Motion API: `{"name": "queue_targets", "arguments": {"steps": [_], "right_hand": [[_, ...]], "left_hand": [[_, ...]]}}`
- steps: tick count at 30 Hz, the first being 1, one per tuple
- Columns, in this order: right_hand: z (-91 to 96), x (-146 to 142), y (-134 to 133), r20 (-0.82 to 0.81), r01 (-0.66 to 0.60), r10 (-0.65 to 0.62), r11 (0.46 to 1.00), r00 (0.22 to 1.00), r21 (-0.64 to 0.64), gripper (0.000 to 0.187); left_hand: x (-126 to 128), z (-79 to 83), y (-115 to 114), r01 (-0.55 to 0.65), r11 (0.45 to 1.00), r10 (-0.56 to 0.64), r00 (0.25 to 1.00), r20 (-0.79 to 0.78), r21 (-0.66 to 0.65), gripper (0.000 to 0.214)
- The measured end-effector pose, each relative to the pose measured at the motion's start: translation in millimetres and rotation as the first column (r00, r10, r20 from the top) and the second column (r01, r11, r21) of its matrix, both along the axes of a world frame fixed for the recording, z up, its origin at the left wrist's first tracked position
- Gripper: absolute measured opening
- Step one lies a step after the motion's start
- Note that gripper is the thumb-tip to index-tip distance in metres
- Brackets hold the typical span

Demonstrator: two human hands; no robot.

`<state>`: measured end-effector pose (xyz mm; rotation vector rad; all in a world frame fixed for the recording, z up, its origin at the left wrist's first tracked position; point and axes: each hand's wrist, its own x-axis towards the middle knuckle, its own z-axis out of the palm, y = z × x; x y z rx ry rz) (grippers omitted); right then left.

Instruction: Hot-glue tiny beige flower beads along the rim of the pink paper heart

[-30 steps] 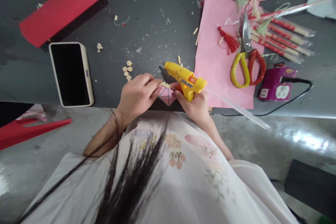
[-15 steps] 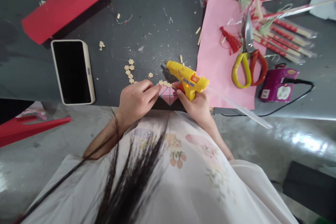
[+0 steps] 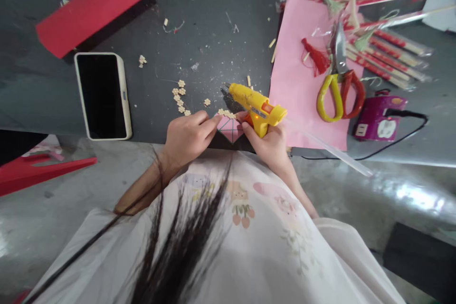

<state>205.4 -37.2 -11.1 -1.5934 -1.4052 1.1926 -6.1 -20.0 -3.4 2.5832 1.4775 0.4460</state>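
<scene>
Adjoining near edge of desk [image 3: 206,42]: pink panel [image 3: 230,128], pinched by left hand [image 3: 187,135]; glue gun [image 3: 253,100], enclosed by curled right hand [image 3: 270,145]; flower trim [image 3: 227,113] could be dislodged by slipping fingers.

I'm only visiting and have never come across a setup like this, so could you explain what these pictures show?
There is no robot here: the hands are a person's own, bare. One camera worn on that person's head took every picture, looking forward and down.

The right hand holds a yellow glue gun and, with its fingertips, the right end of a small pink piece with dark green lines. Pale flower shapes line its far edge. The left hand has its fingertips at the other end.

On the dark table are loose flower shapes, a phone and a long red object. To the right, scissors lie on a pink sheet.
</scene>
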Motion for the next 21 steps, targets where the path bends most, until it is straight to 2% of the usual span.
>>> {"name": "queue_targets", "arguments": {"steps": [10,15,21], "right_hand": [[-1.0,0.0,-0.6,0.008,0.004,-0.004,1.0,1.0,-0.008,0.023],[-2.1,0.3,-1.4,0.005,0.01,-0.01,1.0,1.0,-0.028,0.024],[-3.6,-0.6,-1.5,-0.007,0.02,-0.021,1.0,1.0,-0.023,0.025]], "left_hand": [[-0.5,1.4,-1.1,-0.01,0.998,0.009,1.0,-0.009,-0.07,0.031],[0.9,3.3,-1.8,-0.086,0.988,0.09,0.996,0.02,-0.129,0.03],[6.1,0.3,-4.7,-0.113,0.986,0.11,0.994,-0.027,-0.123,0.035]]}}
